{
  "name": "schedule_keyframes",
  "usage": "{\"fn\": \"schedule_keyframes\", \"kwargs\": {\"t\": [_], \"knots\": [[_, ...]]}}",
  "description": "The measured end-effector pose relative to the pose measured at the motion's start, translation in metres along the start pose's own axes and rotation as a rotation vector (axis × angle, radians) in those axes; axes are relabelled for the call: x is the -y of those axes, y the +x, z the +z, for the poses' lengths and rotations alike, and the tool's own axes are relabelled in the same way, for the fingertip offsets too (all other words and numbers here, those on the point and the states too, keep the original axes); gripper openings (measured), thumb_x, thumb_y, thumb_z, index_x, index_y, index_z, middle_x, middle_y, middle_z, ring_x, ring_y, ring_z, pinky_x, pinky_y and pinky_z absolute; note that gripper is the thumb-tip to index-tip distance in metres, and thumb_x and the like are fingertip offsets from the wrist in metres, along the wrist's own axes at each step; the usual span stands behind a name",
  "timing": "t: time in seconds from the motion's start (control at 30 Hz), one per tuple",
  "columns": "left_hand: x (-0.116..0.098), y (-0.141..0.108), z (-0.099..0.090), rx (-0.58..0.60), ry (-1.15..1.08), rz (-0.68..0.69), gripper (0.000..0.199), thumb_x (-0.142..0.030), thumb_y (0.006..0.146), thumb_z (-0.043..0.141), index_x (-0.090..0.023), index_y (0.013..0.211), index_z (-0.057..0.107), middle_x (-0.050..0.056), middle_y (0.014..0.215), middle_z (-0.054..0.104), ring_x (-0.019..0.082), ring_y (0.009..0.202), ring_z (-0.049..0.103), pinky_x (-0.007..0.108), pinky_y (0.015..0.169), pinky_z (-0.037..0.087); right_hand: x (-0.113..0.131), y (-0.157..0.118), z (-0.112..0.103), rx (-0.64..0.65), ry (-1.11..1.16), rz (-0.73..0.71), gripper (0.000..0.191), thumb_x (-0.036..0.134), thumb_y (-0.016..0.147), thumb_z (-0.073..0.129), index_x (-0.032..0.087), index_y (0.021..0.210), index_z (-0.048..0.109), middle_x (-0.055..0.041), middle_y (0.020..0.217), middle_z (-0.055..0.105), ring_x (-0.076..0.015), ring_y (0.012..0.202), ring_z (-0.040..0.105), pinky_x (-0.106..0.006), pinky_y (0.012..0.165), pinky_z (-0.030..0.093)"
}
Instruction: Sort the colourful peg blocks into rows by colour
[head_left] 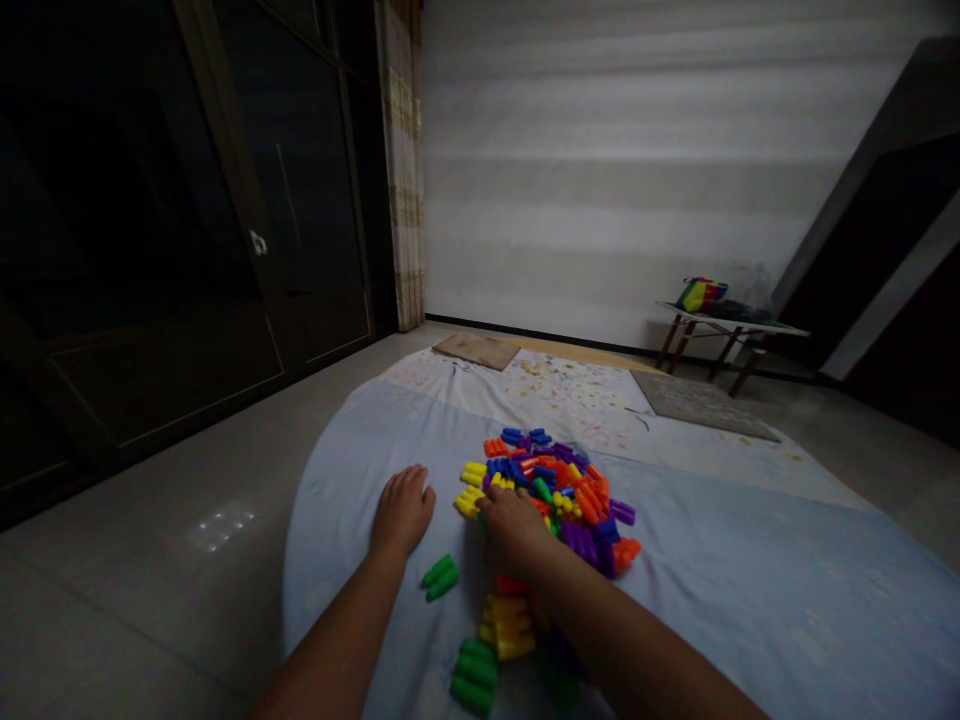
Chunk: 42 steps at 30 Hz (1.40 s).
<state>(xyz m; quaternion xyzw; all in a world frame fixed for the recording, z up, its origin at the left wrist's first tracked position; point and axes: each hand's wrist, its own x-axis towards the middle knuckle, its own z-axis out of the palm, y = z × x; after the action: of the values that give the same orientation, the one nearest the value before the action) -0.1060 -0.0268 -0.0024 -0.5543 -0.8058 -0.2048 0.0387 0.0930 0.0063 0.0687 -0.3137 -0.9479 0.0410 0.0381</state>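
While the right forearm (637, 630) hides part of the block pile (555, 470) on its near side, a big green block (475, 677) and a yellow block (510, 627) lie there. A smaller green block (440, 577) sits left of the pile, near the left hand (405, 508), which rests loosely extended, apparently empty. The right hand (519, 525) dips into the pile's left edge; I cannot tell what it grips. Beyond the pile lie a brown mat (476, 350) and a grey mat (701, 403); farther right stands a table (784, 328).
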Motion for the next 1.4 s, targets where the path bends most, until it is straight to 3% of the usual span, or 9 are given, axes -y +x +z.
{"fn": "schedule_keyframes", "kwargs": {"t": [0.13,0.33,0.53,0.63,0.8,0.97,1.07,1.23,1.4], "knots": [[-0.002,-0.001,-0.002,-0.006,0.021,-0.001,0.044,-0.028,0.084,0.036,-0.014,0.122,0.052,0.009,0.13,0.052,0.02,0.124,0.041,0.034,0.11,0.022,-0.03,-0.011,-0.016,-0.057,0.023,0.155,0.034,0.011,0.074,0.044,0.013,0.105,0.058,-0.0122,0.102,0.058,-0.0194,0.088,0.057,-0.03,0.075,0.041],[-0.004,-0.002,-0.003,-0.023,0.039,0.001,0.042,-0.027,0.084,0.036,-0.014,0.121,0.053,0.009,0.13,0.052,0.02,0.123,0.042,0.035,0.109,0.023,-0.081,-0.019,-0.025,-0.129,0.133,0.288,0.042,0.005,0.071,0.043,0.013,0.109,0.059,-0.0117,0.105,0.059,-0.0207,0.095,0.057,-0.028,0.08,0.042],[-0.003,-0.003,-0.003,-0.048,0.039,0.028,0.042,-0.026,0.085,0.035,-0.011,0.12,0.053,0.01,0.128,0.053,0.02,0.122,0.043,0.037,0.108,0.025,-0.104,-0.015,-0.028,-0.208,0.437,0.283,0.05,0.009,0.068,0.046,0.017,0.116,0.057,-0.0059,0.111,0.062,-0.0182,0.102,0.057,-0.028,0.087,0.042],[-0.003,-0.003,-0.003,-0.056,0.043,0.029,0.041,-0.025,0.085,0.036,-0.012,0.119,0.054,0.01,0.128,0.054,0.019,0.121,0.044,0.037,0.108,0.026,-0.109,-0.013,-0.033,-0.225,0.352,0.34,0.042,0.012,0.073,0.045,0.016,0.111,0.061,-0.0078,0.107,0.064,-0.0202,0.099,0.058,-0.03,0.086,0.043],[-0.004,-0.003,-0.002,-0.062,0.051,0.021,0.041,-0.025,0.085,0.036,-0.013,0.12,0.054,0.01,0.128,0.054,0.02,0.121,0.044,0.036,0.108,0.027,-0.066,-0.008,-0.031,-0.326,0.124,0.267,0.039,0.015,0.078,0.045,0.017,0.114,0.059,-0.0113,0.116,0.058,-0.024,0.111,0.048,-0.035,0.095,0.035],[-0.001,0.0,0.002,-0.056,0.07,0.018,0.04,-0.024,0.084,0.038,-0.013,0.119,0.054,0.009,0.128,0.054,0.02,0.121,0.044,0.036,0.107,0.028,0.033,0.001,-0.002,-0.045,0.266,-0.254,0.041,0.036,0.08,0.053,0.024,0.119,0.053,-0.0059,0.123,0.054,-0.0235,0.112,0.048,-0.038,0.095,0.036],[0.001,0.001,0.003,-0.05,0.079,0.025,0.039,-0.023,0.083,0.039,-0.014,0.118,0.055,0.009,0.127,0.054,0.02,0.12,0.046,0.036,0.106,0.029,0.062,-0.003,0.013,0.022,0.239,-0.327,0.067,0.047,0.071,0.062,0.02,0.129,0.042,-0.013,0.134,0.043,-0.0282,0.116,0.045,-0.041,0.093,0.037],[0.002,-0.002,-0.002,-0.073,0.069,0.055,0.041,-0.026,0.085,0.038,-0.013,0.12,0.054,0.01,0.128,0.054,0.02,0.121,0.045,0.037,0.107,0.028,0.034,-0.033,0.013,0.136,0.151,-0.417,0.059,0.051,0.074,0.058,0.023,0.124,0.045,-0.0096,0.128,0.05,-0.0271,0.114,0.045,-0.044,0.096,0.034],[0.006,-0.004,-0.003,-0.07,0.107,0.059,0.042,-0.028,0.085,0.037,-0.013,0.12,0.053,0.01,0.128,0.054,0.02,0.121,0.045,0.038,0.106,0.028,-0.008,-0.06,-0.003,0.159,0.05,-0.312,0.039,0.041,0.079,0.053,0.022,0.113,0.054,-0.0086,0.115,0.058,-0.0242,0.111,0.047,-0.044,0.1,0.027]]}}
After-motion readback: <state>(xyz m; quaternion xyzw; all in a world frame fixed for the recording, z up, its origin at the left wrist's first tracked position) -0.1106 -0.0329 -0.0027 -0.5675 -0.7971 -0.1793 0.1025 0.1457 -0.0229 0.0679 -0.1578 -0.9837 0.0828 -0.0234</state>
